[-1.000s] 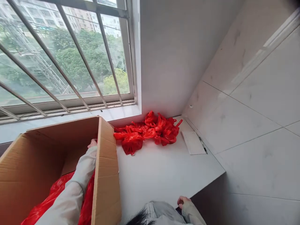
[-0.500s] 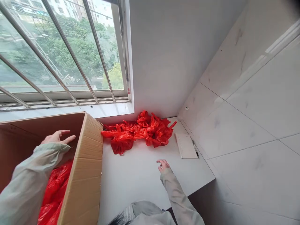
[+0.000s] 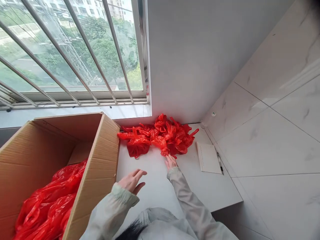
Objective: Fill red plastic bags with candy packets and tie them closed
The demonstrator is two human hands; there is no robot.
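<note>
Crumpled red plastic bags (image 3: pixel 175 133) lie in a heap on the white table (image 3: pixel 147 173), against the wall. My right hand (image 3: pixel 171 161) is at the front edge of the heap, its fingertips touching or just below a bag; whether it grips the bag is hidden. Just right of the cardboard box, my left hand (image 3: pixel 133 181) hovers over the table with fingers apart and nothing in it. More red plastic (image 3: pixel 52 200) lies inside the open box (image 3: pixel 95 186) on the left.
A notebook (image 3: pixel 209 158) and a pen (image 3: pixel 220 163) lie on the right of the table. Behind the box is a barred window (image 3: pixel 82 66) with a white sill (image 3: pixel 125 112). A tiled wall (image 3: pixel 275 143) stands at the right.
My left hand has come out of the box and moved right, over the table. My right hand has moved forward to the red bags. The view has shifted, showing more of the box.
</note>
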